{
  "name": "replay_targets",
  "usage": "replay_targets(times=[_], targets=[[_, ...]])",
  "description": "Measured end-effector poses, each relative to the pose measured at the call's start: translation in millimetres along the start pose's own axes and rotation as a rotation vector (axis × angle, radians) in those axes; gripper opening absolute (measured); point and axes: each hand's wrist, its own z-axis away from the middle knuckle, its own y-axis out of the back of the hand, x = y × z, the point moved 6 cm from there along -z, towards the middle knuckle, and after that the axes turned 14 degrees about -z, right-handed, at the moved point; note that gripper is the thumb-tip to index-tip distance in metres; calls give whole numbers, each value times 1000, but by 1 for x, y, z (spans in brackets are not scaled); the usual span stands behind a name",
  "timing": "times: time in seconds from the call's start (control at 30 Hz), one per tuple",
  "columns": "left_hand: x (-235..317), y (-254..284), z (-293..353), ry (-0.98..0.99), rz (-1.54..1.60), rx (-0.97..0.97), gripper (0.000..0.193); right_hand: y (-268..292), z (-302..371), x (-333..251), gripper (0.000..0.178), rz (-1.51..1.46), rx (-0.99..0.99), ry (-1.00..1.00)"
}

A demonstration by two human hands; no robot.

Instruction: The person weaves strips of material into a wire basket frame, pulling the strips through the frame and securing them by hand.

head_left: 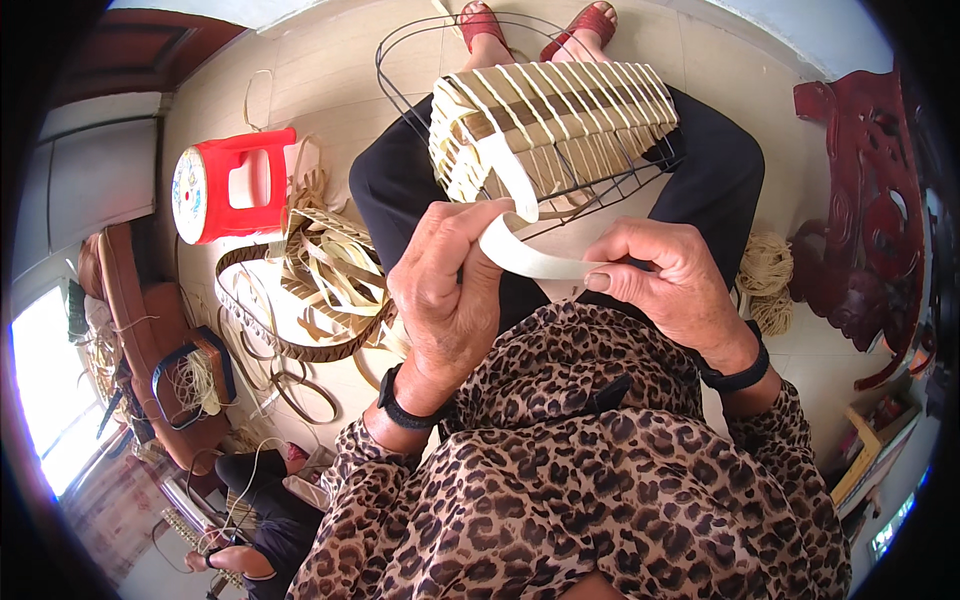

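Apparently mid-weave, left hand [440, 275] and right hand [655, 272] pinch a strip [535, 262] likely needing careful threading through the basket [560, 130].

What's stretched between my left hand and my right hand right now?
In the head view, a cream-white, flat, ribbon-like strip bridges the gap in a bowed curve, from the left hand to the right hand's pinching grip.

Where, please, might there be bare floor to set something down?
Bare tiled floor shows between the right sandal and the carved dark-red furniture, and between the red stool and the wrapped wire frame. It is crowded left of the left leg, where strips lie heaped.
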Motion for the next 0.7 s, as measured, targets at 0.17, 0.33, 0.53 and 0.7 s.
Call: replay_targets(times=[0.17, 0.33, 0.53, 0.7], targets=[[17, -6, 2, -217, -119, 39, 32, 0, 6, 6, 13, -65, -25, -196], [25, -21, 7, -297, -55, -162, 38, 3, 12, -7, 14, -15, -39, -99], [10, -26, -19, -146, -78, -476, 46, 23, 9, -14, 11, 50, -44, -45], [8, -42, -31, -340, -240, -577, 40, 28, -2, -24, 14, 287, -163, 48]])
